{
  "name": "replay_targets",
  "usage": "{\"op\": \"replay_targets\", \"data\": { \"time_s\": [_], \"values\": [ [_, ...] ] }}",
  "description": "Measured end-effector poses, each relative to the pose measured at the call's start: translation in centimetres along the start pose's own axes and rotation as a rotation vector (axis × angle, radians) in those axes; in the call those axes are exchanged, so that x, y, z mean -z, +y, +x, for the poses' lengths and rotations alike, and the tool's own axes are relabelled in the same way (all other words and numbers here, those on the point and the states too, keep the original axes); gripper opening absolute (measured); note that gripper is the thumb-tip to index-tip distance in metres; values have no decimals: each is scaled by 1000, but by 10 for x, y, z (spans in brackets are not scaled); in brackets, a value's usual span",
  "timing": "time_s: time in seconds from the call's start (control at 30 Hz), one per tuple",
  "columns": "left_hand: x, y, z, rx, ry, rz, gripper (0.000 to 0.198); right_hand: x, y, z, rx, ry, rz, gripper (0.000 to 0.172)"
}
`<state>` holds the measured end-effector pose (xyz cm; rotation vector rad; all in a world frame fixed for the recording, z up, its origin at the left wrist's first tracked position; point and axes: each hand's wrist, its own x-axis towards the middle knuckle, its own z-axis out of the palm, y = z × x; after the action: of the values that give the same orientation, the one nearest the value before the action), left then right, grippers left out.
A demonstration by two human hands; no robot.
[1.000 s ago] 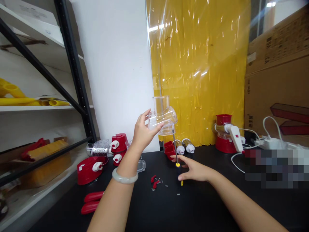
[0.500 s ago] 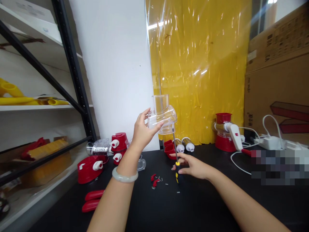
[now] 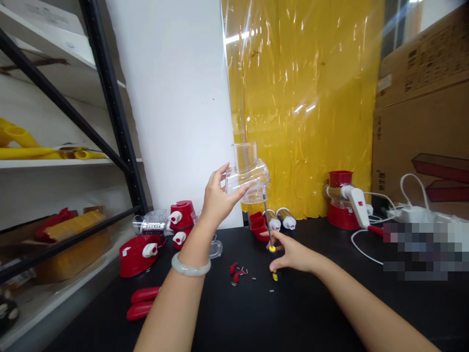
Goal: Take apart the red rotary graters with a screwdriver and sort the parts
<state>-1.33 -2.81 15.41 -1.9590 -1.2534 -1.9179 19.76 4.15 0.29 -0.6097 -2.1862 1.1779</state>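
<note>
A clear plastic grater housing (image 3: 249, 168) with an upright chute is held up above the table by my left hand (image 3: 221, 196), thumb in front and fingers behind. From below, the long shaft of a screwdriver (image 3: 268, 220) reaches up to the housing's underside at its right end. Around the black and yellow handle my right hand (image 3: 287, 252) has its thumb and fingers closed. On the table beneath lie small red parts (image 3: 235, 272) and several small screws (image 3: 271, 291).
Red grater bases (image 3: 137, 256) and red handles (image 3: 141, 303) lie to the left. Behind my hands are red pieces (image 3: 259, 226) and drum blades (image 3: 286, 218). An assembled red and white grater (image 3: 342, 200), a white cable and a large cardboard box (image 3: 417, 117) stand at the right. A shelf rack (image 3: 106, 83) borders the left.
My right hand's fingers have shifted round the screwdriver handle, so the handle now shows differently. The housing and my left hand stay almost where they were.
</note>
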Motion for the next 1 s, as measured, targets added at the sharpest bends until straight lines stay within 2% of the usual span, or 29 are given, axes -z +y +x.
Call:
{"op": "replay_targets", "data": {
  "time_s": [0.07,0.17,0.27,0.37,0.43,0.67,0.73,0.77,0.83,0.9,0.93,1.0],
  "values": [
    [0,1,0,-1,1,-2,72,2,0,-1,7,-18,22,86],
    [0,0,0,-3,3,1,71,6,-4,-5,47,-126,134,81],
    [1,-1,1,-9,5,9,71,6,-9,-5,54,-221,193,69],
    [1,-3,1,-10,9,16,72,4,-11,-4,40,-233,186,51],
    [1,-3,1,3,20,17,72,4,-10,-3,48,-223,181,45],
    [6,-4,11,131,180,-37,65,-1,-6,-3,58,-239,258,40],
    [9,-8,12,180,232,-64,63,-2,-5,-1,74,-154,315,42],
    [10,-10,10,210,254,-59,62,-2,-6,1,93,-67,365,43],
    [12,-15,2,218,235,16,62,2,-7,5,141,194,485,45],
    [14,-21,-11,139,183,149,65,9,-11,10,200,471,567,47],
    [15,-25,-18,95,184,211,68,12,-12,13,236,562,589,48],
    [14,-35,-34,109,265,268,63,17,-14,19,291,620,600,47]
  ]
}}
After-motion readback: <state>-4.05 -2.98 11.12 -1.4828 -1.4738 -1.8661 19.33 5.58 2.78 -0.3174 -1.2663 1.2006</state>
